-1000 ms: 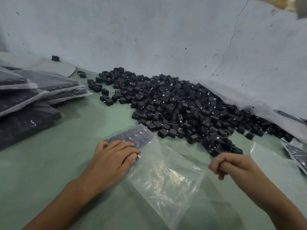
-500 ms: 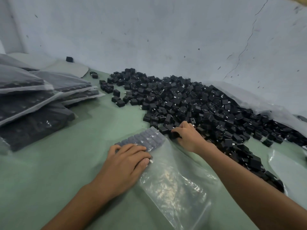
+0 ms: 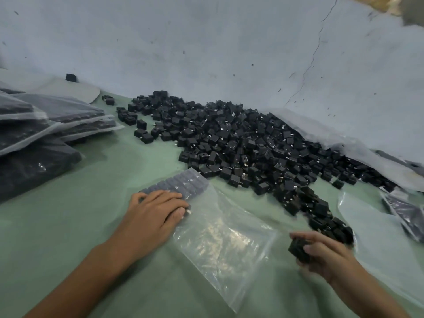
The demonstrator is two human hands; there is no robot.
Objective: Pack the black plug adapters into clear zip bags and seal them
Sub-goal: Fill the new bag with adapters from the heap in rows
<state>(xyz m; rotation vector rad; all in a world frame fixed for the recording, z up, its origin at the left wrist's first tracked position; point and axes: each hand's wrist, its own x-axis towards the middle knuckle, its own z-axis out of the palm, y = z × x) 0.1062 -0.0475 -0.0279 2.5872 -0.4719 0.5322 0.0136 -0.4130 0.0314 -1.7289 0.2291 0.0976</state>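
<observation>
Head cam: my left hand (image 3: pixel 158 212) lies flat on the slippery, floppy bag (image 3: pixel 220 232) w/ adapters (image 3: pixel 181 183) inside, right hand (image 3: pixel 321 253) grips hard adapters (image 3: pixel 298 249) near the bag's mouth, I reckon.

Right hand (image 3: pixel 321 253) back from the pile (image 3: pixel 241 143), now near the bag mouth, gripping black adapters (image 3: pixel 298 249)

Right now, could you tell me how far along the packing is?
Done: filled bags stacked at left. In hand: the left hand presses the open bag, one row of adapters inside; the right hand grips another adapter. Left: the big pile, plus sealing.
</observation>
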